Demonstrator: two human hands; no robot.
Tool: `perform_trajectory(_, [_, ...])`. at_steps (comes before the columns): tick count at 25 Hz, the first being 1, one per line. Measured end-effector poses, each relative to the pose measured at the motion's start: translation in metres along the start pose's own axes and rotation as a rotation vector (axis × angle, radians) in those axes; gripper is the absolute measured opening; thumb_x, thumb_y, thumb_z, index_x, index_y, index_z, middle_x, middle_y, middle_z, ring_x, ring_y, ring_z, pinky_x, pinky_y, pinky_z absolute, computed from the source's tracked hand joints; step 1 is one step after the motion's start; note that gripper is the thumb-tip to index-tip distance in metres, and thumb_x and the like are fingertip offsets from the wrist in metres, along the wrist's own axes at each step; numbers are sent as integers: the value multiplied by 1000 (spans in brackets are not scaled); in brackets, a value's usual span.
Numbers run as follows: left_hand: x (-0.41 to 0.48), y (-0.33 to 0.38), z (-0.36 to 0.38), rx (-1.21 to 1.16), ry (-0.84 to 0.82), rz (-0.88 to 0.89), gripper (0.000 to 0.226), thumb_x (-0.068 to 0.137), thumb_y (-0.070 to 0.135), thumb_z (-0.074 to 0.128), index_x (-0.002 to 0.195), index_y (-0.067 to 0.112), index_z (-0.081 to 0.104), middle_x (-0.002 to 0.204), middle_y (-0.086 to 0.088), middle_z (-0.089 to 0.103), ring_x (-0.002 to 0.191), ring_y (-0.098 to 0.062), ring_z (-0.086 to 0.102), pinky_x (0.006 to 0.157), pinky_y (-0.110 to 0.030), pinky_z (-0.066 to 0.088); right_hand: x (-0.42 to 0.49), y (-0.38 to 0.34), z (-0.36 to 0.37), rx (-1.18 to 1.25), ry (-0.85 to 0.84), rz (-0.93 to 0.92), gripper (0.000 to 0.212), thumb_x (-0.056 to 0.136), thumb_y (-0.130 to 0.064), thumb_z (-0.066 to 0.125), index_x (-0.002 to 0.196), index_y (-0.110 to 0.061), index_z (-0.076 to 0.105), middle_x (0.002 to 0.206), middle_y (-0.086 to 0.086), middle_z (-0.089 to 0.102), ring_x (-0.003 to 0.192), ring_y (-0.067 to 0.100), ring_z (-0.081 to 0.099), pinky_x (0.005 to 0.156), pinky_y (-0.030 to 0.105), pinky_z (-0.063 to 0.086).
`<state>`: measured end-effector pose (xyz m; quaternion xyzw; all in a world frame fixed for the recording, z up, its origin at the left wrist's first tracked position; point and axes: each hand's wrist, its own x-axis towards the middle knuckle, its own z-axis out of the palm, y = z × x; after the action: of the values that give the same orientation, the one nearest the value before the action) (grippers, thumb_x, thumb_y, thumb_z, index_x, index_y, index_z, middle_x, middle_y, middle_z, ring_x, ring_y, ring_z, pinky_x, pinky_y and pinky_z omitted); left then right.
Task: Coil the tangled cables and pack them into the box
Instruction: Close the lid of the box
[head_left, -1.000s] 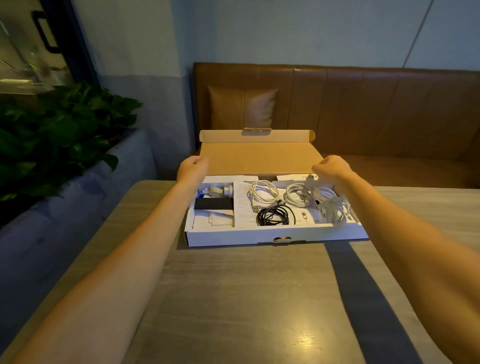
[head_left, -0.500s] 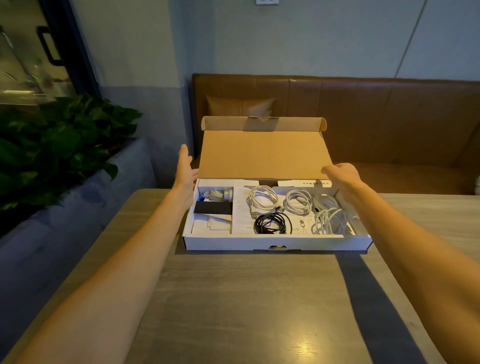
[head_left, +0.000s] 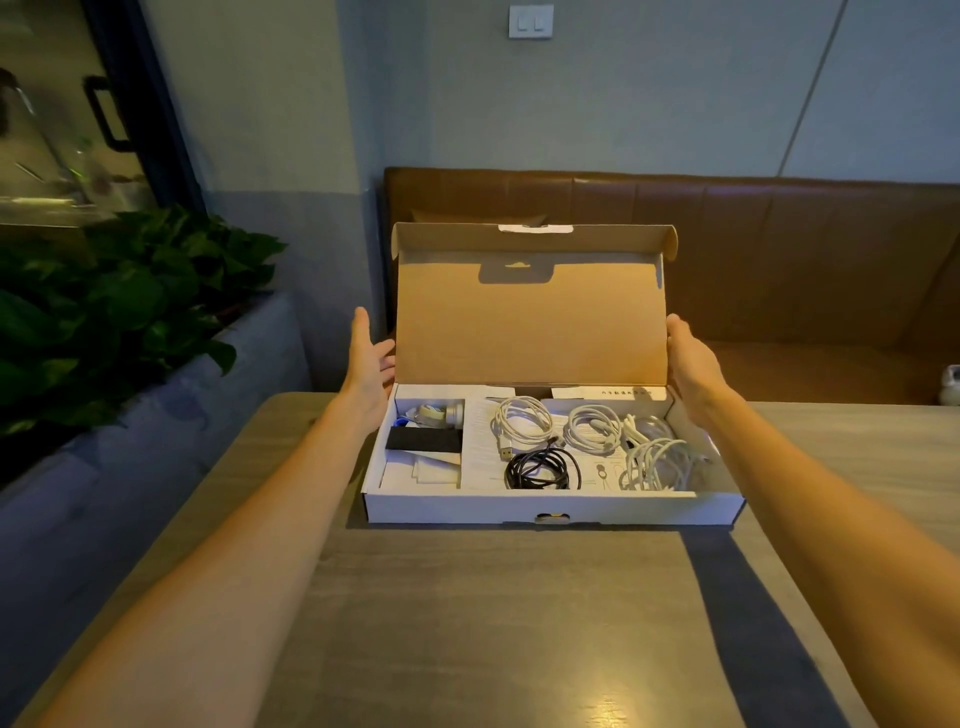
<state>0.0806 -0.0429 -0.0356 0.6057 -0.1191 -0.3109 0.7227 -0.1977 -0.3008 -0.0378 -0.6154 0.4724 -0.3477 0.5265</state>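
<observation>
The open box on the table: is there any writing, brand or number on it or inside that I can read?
Nothing here can be read.
White strip at the back wall of the box: a row of small dark characters, too blurred to read.
Printed sheet under the cables: fine print and small diagrams, too small to read.

A box (head_left: 550, 508) sits on a table (head_left: 493, 623), its lid (head_left: 530, 327) upright at the back. Cables (head_left: 652, 460) lie in the box's right part. Left hand (head_left: 370, 358) and right hand (head_left: 693, 361) flank the lid. A bench (head_left: 779, 249) stands behind the box, plants (head_left: 104, 322) to its left.
</observation>
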Motion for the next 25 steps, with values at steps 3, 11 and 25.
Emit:
perform_trajectory(3, [-2, 7, 0, -3, -20, 43, 85, 93, 77, 24, 153, 19, 37, 158, -8, 38, 144, -32, 37, 116, -52, 29, -9, -11, -2, 97, -46, -34, 75, 83, -86, 25, 105, -28, 67, 119, 1, 70, 115, 25, 63, 105, 45, 45])
perform_trajectory(11, [-23, 49, 18, 162, -86, 348, 76, 92, 78, 22, 154, 34, 29, 159, 1, 36, 141, -20, 38, 113, -45, 28, -34, -66, -8, 108, -10, -282, 83, 80, -89, 28, 122, -25, 62, 123, 0, 68, 116, 23, 62, 104, 48, 50])
perform_trajectory(25, [-61, 68, -5, 1115, 62, 999, 42, 99, 48, 54, 133, 24, 57, 134, -3, 53, 123, -21, 48, 98, -32, 42, -102, -94, -39, -577, 89, -779, 54, 87, -49, 72, 131, -21, 59, 142, 4, 51, 132, 21, 45, 104, 36, 43])
